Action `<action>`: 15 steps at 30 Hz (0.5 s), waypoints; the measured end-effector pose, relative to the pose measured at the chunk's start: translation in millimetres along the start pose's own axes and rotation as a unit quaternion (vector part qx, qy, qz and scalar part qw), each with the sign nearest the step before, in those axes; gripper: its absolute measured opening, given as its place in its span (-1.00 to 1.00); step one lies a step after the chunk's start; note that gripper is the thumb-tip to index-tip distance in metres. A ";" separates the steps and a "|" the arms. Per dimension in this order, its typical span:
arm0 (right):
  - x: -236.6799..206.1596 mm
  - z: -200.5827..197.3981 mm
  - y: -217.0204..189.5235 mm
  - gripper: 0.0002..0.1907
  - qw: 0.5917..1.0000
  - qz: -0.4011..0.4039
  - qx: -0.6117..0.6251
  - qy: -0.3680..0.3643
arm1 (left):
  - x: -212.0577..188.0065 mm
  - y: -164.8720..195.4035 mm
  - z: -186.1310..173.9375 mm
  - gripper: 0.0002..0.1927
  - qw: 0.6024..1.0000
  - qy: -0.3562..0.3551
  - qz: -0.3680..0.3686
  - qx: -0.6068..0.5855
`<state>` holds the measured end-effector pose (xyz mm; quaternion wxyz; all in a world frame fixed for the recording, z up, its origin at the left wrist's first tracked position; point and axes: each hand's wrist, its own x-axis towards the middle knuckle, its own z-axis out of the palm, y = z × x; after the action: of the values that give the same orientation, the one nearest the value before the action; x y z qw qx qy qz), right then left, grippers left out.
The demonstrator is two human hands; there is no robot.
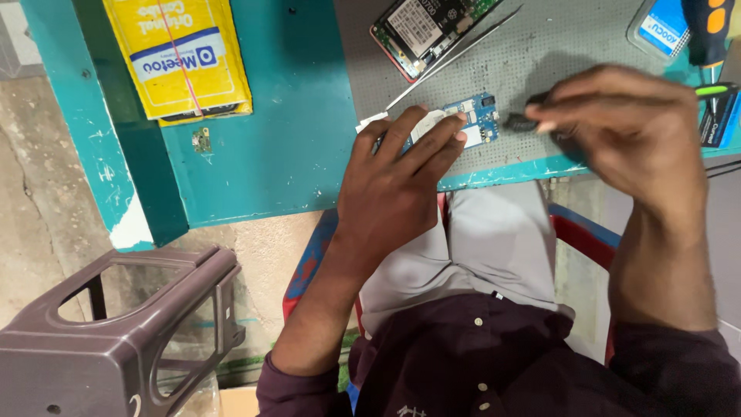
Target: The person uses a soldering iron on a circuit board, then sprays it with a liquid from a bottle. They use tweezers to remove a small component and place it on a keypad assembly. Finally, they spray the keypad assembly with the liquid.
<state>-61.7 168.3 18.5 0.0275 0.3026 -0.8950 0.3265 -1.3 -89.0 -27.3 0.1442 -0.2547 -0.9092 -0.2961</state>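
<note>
The left hand [397,174] presses its fingers flat on the small blue circuit board [472,120] so it cannot slide on the grey mat [540,69], while the right hand [625,127] pinches a dark tool [521,122] just beside it

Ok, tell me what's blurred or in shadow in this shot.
Head view: the right hand is smeared by motion blur and casts a soft shadow on the grey mat; the left hand and blue circuit board stay sharp; the edges bow slightly.
</note>
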 end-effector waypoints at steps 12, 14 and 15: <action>-8.4 7.1 -7.1 -0.82 0.998 -0.019 -0.060 0.012 | -2.6 -0.4 -1.1 -0.63 1.000 0.003 -0.001 0.006; -10.2 8.3 -5.3 -0.78 0.999 -0.010 -0.031 0.033 | -4.2 -0.5 -0.1 -0.61 1.000 -0.002 0.000 0.002; -11.1 12.1 -4.1 -0.76 0.999 -0.008 0.002 0.050 | -4.4 -0.5 0.8 -0.61 1.000 -0.003 0.002 0.004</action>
<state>-48.6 164.4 8.5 0.0744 0.2932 -0.8893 0.3431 2.0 -90.5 -30.0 0.1428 -0.2565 -0.9105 -0.2911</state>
